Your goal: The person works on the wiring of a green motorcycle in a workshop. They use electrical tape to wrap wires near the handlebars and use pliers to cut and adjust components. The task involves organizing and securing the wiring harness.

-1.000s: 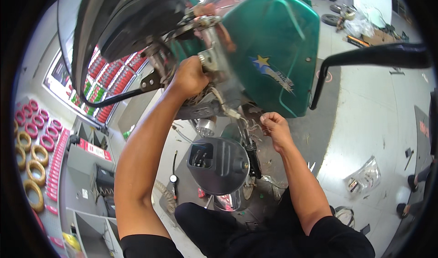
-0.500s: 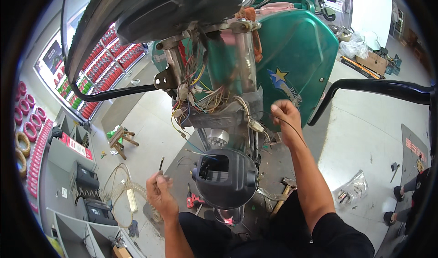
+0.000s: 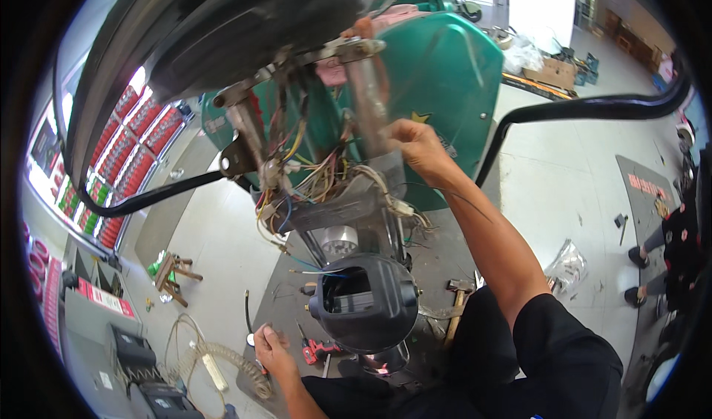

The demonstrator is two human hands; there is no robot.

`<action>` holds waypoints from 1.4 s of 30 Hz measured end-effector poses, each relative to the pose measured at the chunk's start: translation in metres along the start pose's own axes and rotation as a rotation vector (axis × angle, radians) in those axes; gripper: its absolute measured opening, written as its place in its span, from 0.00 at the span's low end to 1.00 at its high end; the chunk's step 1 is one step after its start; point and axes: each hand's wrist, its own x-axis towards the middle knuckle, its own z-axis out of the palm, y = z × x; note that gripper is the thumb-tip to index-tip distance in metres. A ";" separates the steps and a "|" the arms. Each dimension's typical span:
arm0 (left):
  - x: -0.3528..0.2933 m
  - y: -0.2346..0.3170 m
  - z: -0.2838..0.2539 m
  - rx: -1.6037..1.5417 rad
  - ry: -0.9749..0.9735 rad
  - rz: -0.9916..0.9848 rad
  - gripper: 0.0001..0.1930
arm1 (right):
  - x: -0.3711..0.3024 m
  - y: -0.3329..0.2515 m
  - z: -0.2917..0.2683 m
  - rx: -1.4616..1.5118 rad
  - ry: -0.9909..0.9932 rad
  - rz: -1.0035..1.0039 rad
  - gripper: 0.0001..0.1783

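My left hand [image 3: 275, 349], low at the left, is closed on a short black cable [image 3: 248, 312] that sticks up past the fingers. My right hand [image 3: 420, 149] reaches up beside the right metal fork tube [image 3: 365, 96], fingers bent together; whatever they grip is hidden. A thin dark wire [image 3: 461, 195] runs across my right forearm. Left of that hand, bundles of coloured wires [image 3: 319, 178] with white connectors spill over a grey wrapped crosspiece [image 3: 334, 210] at the vehicle's front. Below it sits a black headlight housing [image 3: 363, 319] with a rectangular opening.
A green body panel [image 3: 445, 70] stands behind the fork. Black bent bars [image 3: 593, 109] stretch out on both sides. On the floor lie a red power tool [image 3: 320, 351], a hammer [image 3: 456, 308] and a clear plastic bag [image 3: 568, 265]. A small wooden stool [image 3: 176, 274] stands left.
My right hand has moved up and left toward the fork tube. My left hand has dropped lower with the black cable. The whole view has shifted.
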 end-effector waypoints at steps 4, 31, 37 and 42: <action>-0.002 -0.003 -0.005 0.032 -0.006 -0.007 0.14 | -0.015 -0.016 -0.013 0.049 0.014 0.027 0.09; -0.016 -0.005 0.012 0.077 -0.068 -0.086 0.14 | -0.045 0.006 -0.065 0.563 0.199 0.104 0.11; -0.015 -0.009 0.010 0.070 -0.063 -0.094 0.13 | -0.051 0.014 -0.050 0.437 0.022 0.127 0.16; -0.015 -0.003 0.014 0.093 -0.067 -0.072 0.13 | -0.046 0.000 -0.028 0.393 -0.126 0.115 0.20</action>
